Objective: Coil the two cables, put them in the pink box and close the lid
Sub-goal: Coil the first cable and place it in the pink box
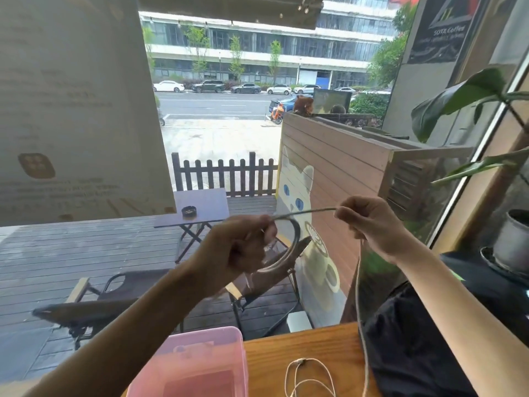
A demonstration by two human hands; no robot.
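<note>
I hold a grey braided cable (306, 212) up in front of the window. My left hand (243, 245) pinches a loop of it that curves down to the right of my fingers. My right hand (369, 222) grips the same cable a little further right, with a taut stretch running between the two hands. From my right hand the cable hangs straight down to the wooden table (315, 348). A second, thin white cable (309, 376) lies loosely looped on the table. The pink translucent box (200, 365) stands at the table's left, its lid on top.
A black bag or cloth (415, 339) lies on the table's right side. A potted plant (512, 242) stands at the far right by the window. Behind the glass are folding chairs, a small table and a wooden deck.
</note>
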